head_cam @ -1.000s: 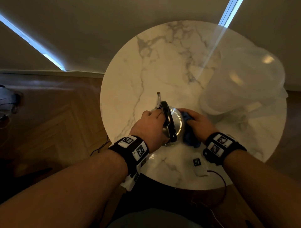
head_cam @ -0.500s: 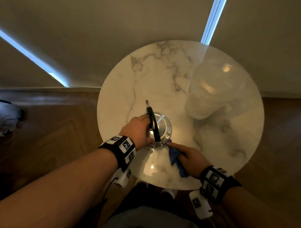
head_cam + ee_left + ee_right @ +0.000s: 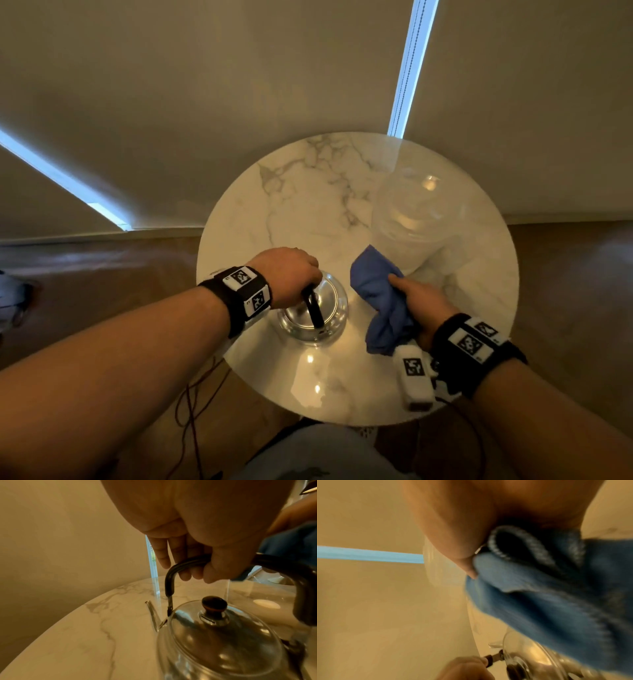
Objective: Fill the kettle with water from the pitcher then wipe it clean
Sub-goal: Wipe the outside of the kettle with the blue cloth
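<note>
Altogether one kettle (image 3: pixel 313 313), one pitcher (image 3: pixel 411 222) and one cloth (image 3: pixel 383 301) are seen on the round marble counter (image 3: pixel 291 205). Near its front edge the shiny, lidded kettle is held by its black handle (image 3: pixel 181 563) in the left grip (image 3: pixel 287 274); the bunched blue cloth is clutched by the right grip (image 3: pixel 421 305).

dim warm light; glare spots on the marble table (image 3: pixel 308 394); right-wrist view blurred; wide-angle edges bend.

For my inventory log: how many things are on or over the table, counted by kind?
Kettle: 1
Pitcher: 1
Blue cloth: 1
Total: 3
</note>
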Motion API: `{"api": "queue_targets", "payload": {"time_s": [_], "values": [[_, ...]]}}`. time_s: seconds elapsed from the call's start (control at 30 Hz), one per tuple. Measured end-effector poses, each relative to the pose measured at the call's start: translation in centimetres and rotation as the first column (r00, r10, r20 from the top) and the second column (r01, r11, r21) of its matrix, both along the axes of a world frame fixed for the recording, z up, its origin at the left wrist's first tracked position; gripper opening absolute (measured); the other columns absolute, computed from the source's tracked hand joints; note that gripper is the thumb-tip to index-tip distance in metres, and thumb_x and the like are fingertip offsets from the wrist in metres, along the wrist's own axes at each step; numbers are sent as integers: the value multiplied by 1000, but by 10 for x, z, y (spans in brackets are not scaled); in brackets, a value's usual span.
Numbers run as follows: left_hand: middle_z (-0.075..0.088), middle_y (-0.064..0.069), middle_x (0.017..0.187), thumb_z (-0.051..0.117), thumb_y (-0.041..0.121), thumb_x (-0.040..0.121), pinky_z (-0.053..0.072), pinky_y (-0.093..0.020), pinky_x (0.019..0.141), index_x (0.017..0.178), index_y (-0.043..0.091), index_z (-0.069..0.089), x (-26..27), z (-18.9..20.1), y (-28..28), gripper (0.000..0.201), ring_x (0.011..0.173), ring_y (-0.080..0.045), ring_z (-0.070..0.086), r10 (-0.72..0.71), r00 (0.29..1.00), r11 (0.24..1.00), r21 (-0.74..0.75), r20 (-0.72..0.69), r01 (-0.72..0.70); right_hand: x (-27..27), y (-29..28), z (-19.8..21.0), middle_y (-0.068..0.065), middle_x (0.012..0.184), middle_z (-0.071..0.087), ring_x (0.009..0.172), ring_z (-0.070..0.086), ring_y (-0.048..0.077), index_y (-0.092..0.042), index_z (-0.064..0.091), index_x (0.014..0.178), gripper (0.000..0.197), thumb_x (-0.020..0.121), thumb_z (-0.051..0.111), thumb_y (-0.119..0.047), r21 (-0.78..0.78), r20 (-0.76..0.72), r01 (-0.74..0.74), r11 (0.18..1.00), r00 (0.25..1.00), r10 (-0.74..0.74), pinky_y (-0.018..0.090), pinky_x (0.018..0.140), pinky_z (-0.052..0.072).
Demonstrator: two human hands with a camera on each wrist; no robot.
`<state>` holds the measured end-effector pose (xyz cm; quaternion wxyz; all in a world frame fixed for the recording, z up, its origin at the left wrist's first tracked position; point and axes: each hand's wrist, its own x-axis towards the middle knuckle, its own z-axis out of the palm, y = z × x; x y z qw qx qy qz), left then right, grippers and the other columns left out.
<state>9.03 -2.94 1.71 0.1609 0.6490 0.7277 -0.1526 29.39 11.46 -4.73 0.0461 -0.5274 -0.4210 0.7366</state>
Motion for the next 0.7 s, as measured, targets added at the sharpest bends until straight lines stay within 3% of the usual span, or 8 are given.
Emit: {"api": "queue_targets", "payload": {"time_s": [0.17,0.27,0.47,0.6,0.63,0.7], "values": [[65,7,103,69,36,87,51,-33,70,103,29,70,-14,-8,10,18,97,-19,64,-23,998,1000,8,59,22,6,8,-1,18,107,71,101,66,34,1,63,120,36,96,63,-26,55,96,-32,998,995,26,45,91,53],[66,7,106,66,36,89,43,-30,68,107,30,70,-27,-13,17,20,98,-20,64,-8,995,999,35,98,5,7,10,6,17,110,73,105,67,33,-3,65,123,32,96,63,-20,98,29,-18,995,999,15,47,96,51],[66,9,107,58,46,94,55,-37,76,113,32,69,-52,-13,38,26,96,-20,66,39,989,992,109,140,-55,7,1,22,1,111,76,107,69,22,-19,69,114,23,98,57,-9,272,-99,-69,960,990,99,41,97,49],[67,7,108,59,46,93,53,-37,77,114,32,70,-66,-15,55,27,98,-23,65,82,985,983,153,151,-105,5,-6,18,-3,113,76,109,69,20,-22,65,120,26,97,57,-12,246,-117,-55,968,989,86,32,91,51],[67,6,107,60,46,93,53,-37,77,114,32,70,-70,-16,58,27,98,-23,65,93,983,979,167,160,-120,4,-8,18,-3,114,75,110,69,20,-21,64,123,28,97,57,-12,237,-129,-51,970,988,83,32,90,51],[67,6,106,60,46,94,53,-37,78,115,33,71,-76,-18,63,27,97,-23,65,121,976,972,179,181,-153,5,-11,18,3,119,74,113,68,23,-17,62,128,35,94,60,-13,217,-149,-32,976,987,65,40,97,51]]}}
